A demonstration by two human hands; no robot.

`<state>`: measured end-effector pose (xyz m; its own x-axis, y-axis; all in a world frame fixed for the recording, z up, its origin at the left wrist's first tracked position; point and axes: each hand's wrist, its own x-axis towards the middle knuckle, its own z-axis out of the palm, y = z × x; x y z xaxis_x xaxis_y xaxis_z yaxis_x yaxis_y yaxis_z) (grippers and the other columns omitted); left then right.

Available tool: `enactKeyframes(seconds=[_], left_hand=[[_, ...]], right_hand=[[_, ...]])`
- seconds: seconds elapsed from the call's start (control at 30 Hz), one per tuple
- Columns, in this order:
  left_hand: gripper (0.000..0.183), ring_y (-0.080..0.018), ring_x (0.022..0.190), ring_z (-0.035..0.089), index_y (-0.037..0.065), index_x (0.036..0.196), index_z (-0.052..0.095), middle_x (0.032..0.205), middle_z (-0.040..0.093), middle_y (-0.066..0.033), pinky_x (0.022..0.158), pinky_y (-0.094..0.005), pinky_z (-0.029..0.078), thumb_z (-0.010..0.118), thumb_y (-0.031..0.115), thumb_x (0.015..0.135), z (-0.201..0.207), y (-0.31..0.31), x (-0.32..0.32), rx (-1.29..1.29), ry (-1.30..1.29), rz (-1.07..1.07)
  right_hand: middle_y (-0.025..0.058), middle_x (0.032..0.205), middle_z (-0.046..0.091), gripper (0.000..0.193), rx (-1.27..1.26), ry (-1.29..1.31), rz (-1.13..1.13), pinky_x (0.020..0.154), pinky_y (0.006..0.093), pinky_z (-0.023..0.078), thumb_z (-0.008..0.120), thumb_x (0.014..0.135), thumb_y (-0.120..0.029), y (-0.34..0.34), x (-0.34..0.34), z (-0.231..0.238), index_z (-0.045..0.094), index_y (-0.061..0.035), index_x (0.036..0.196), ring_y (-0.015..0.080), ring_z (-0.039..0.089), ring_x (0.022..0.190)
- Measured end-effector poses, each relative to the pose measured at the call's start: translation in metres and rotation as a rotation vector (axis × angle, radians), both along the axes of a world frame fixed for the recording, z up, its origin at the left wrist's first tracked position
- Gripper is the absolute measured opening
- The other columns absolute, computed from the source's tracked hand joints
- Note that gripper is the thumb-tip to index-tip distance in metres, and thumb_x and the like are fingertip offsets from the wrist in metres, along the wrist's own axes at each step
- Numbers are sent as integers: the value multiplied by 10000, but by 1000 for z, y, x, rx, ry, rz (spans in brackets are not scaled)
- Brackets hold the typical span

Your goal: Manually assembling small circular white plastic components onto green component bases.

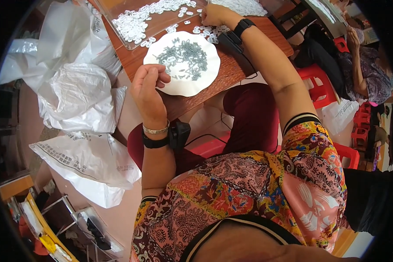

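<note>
The brown table (277, 41) is the biggest thing here, and big white bags (81, 91) stand beside it. Bits that roll off that side could drop down among the bags and be hard to find.

The clear tray (166, 22) lies at the back with a heap of white bits (133, 28). The white plate (181, 89) sits near the front corner, full of grey pins (196, 54). A bump from the left arm could tip it, and the pins could spill on the floor.

The left hand (150, 83) is by the plate's left rim, its fingers curled in; I cannot tell if it pinches anything. The right hand (214, 15) reaches far across, its fingers bunched by loose bits (212, 35) on the wood. I cannot see its fingertips or what they hold.

The black box (231, 41) on the right wrist is just beside those bits. Its thin cord could sweep them away if the arm pulls back fast. The pins are tiny, so a loose pinch could drop one.
</note>
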<state>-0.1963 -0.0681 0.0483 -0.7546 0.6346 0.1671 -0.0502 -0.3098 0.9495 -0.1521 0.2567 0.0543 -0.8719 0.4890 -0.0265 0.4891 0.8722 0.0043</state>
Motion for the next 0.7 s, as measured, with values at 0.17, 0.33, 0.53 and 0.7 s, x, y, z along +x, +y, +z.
enactKeyframes(seconds=[0.17, 0.33, 0.53, 0.7], left_hand=[[231, -89, 660, 509, -3, 850, 619, 695, 589, -32, 611, -225, 364, 490, 186, 884, 0, 0, 0, 0, -1, -4], [237, -79, 660, 500, -3, 865, 619, 701, 592, -21, 617, -222, 367, 484, 188, 896, 5, -2, 4, -23, 68, 3], [200, -67, 670, 494, 2, 882, 597, 721, 601, -11, 635, -225, 381, 488, 168, 901, 3, 3, 9, -41, 103, -116], [146, -76, 691, 496, 4, 896, 574, 731, 598, -25, 658, -224, 383, 520, 139, 883, -3, 3, 2, 30, -12, -224]], right_hand=[[187, 784, 663, 189, 23, 139, 15, 626, 390, 488, 616, 782, -193, -41, 19, 37, 685, -18, 802, 312, 643, 705], [8, 806, 657, 131, -779, 478, 346, 702, 244, 478, 637, 857, -124, -122, 41, 49, 668, -14, 922, 84, 587, 756], [-7, 691, 598, 155, -786, 409, 352, 602, 229, 427, 689, 822, -148, -174, 48, 59, 632, -4, 822, 54, 501, 654], [-27, 698, 588, 172, -908, 473, 349, 593, 215, 411, 680, 836, -174, -175, 47, 52, 625, -13, 809, 42, 491, 657]])
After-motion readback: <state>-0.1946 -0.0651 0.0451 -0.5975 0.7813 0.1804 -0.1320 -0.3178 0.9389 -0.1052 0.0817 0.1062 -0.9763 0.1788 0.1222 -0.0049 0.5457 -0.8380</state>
